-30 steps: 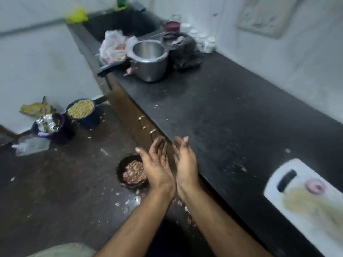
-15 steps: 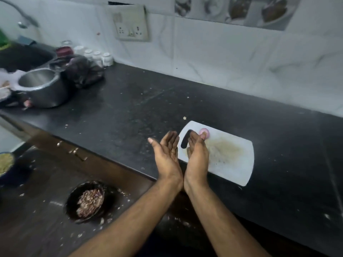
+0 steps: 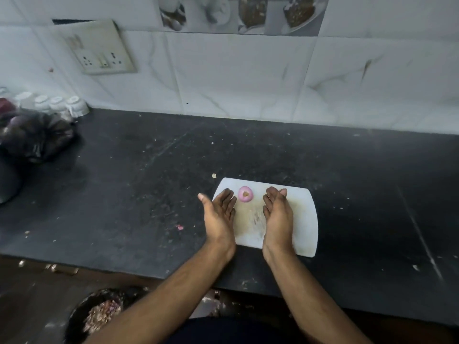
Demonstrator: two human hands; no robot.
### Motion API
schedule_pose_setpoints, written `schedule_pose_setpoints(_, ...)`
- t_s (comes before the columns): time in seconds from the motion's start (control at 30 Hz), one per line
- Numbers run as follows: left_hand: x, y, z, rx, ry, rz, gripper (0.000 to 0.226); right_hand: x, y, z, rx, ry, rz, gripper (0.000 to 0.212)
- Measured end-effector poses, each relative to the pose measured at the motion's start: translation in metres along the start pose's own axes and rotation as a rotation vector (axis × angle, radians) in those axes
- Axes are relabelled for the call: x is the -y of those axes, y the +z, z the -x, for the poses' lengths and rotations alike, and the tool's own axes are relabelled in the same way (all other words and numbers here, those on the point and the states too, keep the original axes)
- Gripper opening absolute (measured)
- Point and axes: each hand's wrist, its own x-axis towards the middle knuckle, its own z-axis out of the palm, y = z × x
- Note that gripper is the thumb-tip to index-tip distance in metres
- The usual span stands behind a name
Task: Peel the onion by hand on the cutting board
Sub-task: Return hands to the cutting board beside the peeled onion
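Observation:
A small pink peeled onion (image 3: pixel 245 194) sits near the far edge of the white cutting board (image 3: pixel 304 217), its brown root end facing up. My left hand (image 3: pixel 219 214) is held over the board's left edge, fingers straight, palm facing inward, thumb spread to the left. My right hand (image 3: pixel 278 214) hovers over the middle of the board, fingers straight and palm facing inward. The onion lies between the fingertips of both hands, touched by neither. Both hands hold nothing.
The board lies on a black counter (image 3: pixel 124 194) with scattered crumbs. A black plastic bag (image 3: pixel 37 140) and white cups (image 3: pixel 74 105) stand at the far left. A dark bowl of onion peels (image 3: pixel 99 316) sits below the counter edge. A tiled wall with a socket (image 3: pixel 101 55) is behind.
My view swung from the floor bowl to the counter. My hands, held pressed close together, came over the cutting board and spread apart on either side of the onion.

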Motion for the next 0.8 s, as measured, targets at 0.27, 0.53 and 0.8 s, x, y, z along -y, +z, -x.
schedule_pose_setpoints(0.27,0.003,-0.007,-0.057,0.154,-0.181,-0.152,0.097,-0.030,0.013,-0.048,0.106,-0.131,0.662,0.060)
schedule_pose_setpoints(0.53,0.016,0.011,-0.057,0.281,-0.208,-0.099,0.084,-0.028,-0.018,-0.059,0.091,-0.386,0.697,0.026)
schedule_pose_setpoints(0.8,0.037,0.054,-0.046,0.383,-0.227,-0.287,0.085,-0.025,-0.074,-0.053,0.161,-0.282,0.906,0.047)
